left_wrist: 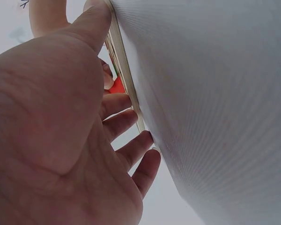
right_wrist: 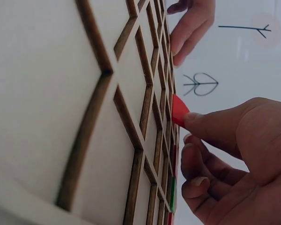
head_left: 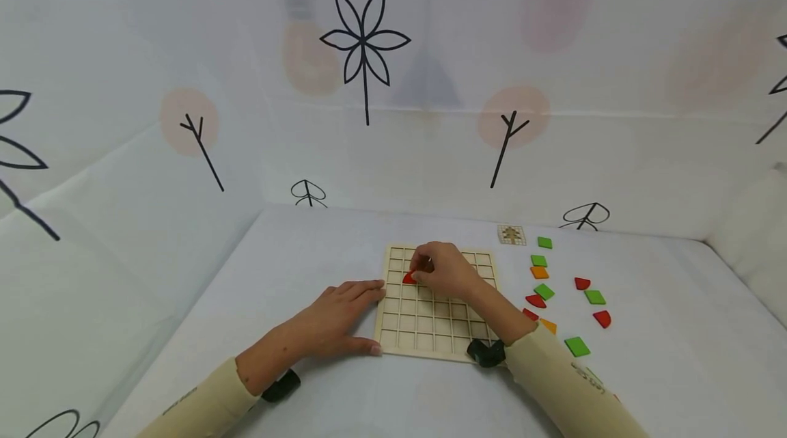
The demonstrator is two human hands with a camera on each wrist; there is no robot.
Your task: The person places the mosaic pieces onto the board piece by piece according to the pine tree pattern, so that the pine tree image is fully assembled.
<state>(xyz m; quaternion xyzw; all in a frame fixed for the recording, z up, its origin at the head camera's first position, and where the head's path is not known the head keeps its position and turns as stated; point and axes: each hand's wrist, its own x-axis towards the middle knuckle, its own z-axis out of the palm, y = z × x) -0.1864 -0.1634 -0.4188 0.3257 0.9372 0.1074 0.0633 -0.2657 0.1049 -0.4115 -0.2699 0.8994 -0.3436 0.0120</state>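
A light wooden grid board lies flat on the white surface. My right hand is over its upper left part, pinching a red quarter-circle piece between thumb and fingers. The piece stands tilted at the grid; whether it sits in a square I cannot tell. A green piece and bits of red show in the grid beyond that hand in the right wrist view; the head view hides them. My left hand rests against the board's left edge, fingers extended, fingertips and thumb touching the rim.
Right of the board lie several loose pieces, among them a green square, an orange piece and a red quarter-circle. A small card with a tree-like pattern lies behind them. White cloth walls stand around the surface.
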